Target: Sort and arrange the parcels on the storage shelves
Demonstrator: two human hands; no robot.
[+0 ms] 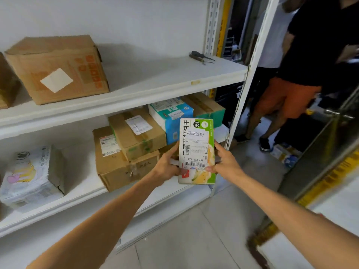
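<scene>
Between the hands: flat green-and-white cardboard parcel (197, 150), label side up, held in the air by the white metal shelf (83, 191).
Left hand (168, 162): grips the parcel's left edge.
Right hand (225, 162): thumb on top, fingers under the right edge, gripping.
Beyond the left hand: stacked brown cardboard boxes (120, 162), with a blue-and-white carton (171, 121) further back.
Step, judged: placing the parcel.
To do well: keep both grips, check the label, slide it in flat beside the stack, label facing out.
</scene>
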